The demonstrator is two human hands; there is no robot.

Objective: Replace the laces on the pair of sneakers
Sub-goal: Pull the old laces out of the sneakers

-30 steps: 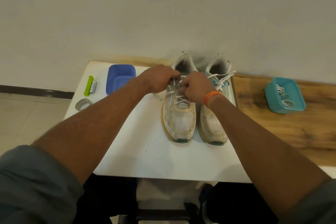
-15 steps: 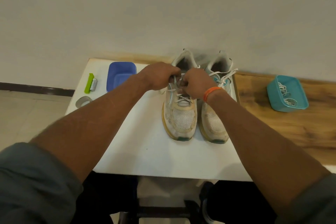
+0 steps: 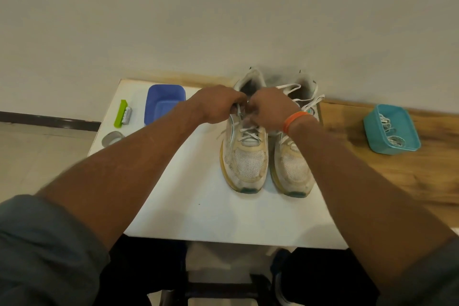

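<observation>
Two worn white sneakers stand side by side on the white table (image 3: pixel 198 206), toes towards me. My left hand (image 3: pixel 218 104) and my right hand (image 3: pixel 270 109) meet over the upper eyelets of the left sneaker (image 3: pixel 246 156), each pinching its white lace (image 3: pixel 248 131). The lower rows of that lace are crossed; the part under my fingers is hidden. The right sneaker (image 3: pixel 295 169) keeps its lace, with loose loops lying over its collar. An orange band circles my right wrist.
A blue tub (image 3: pixel 164 102) stands at the table's back left, beside a green brush (image 3: pixel 120 113) and a roll of grey tape (image 3: pixel 111 138). On the wooden surface (image 3: pixel 372 176) to the right sits a teal tub (image 3: pixel 391 129) holding white laces. A wall rises behind.
Both hands have crept a little up the left sneaker towards its collar, staying close together on the lace. The sneakers and tubs have not moved.
</observation>
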